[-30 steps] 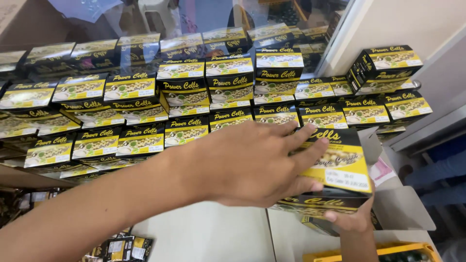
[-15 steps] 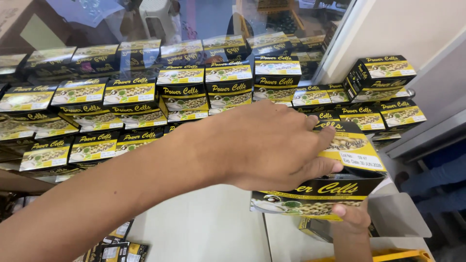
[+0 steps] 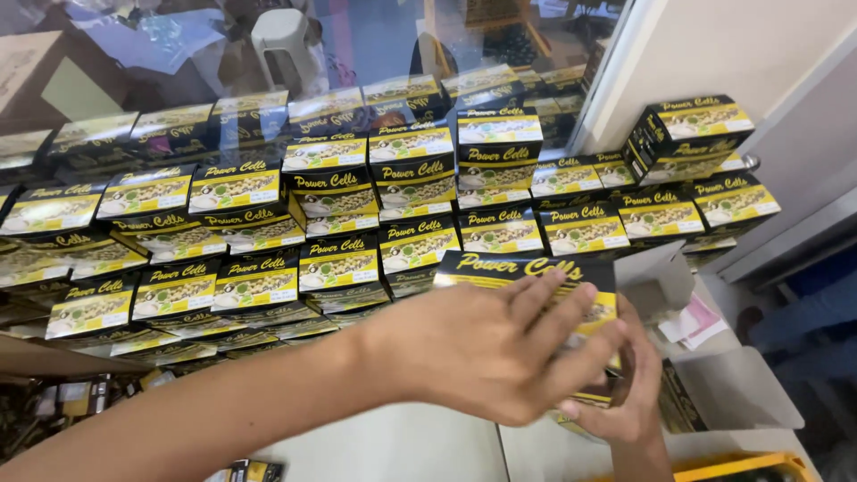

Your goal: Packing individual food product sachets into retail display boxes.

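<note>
My left hand (image 3: 500, 344) reaches in from the lower left and lies over the top of a black and yellow carton (image 3: 527, 272), fingers spread across its lid. My right hand (image 3: 625, 393) comes up from below and grips the same carton at its lower right side. The carton is held tilted just in front of a stepped stack of matching black and yellow cartons (image 3: 339, 223) piled against a glass pane.
An open grey cardboard box (image 3: 732, 393) sits to the right with pink paper slips (image 3: 692, 321) beside it. A yellow crate edge (image 3: 741, 466) shows at the bottom right. A white wall post (image 3: 678, 54) rises behind the stack. Small items lie at the lower left (image 3: 62, 402).
The carton has been tipped and turned so its printed side now faces up. My left hand slid lower over it, and the right hand closed higher around its side.
</note>
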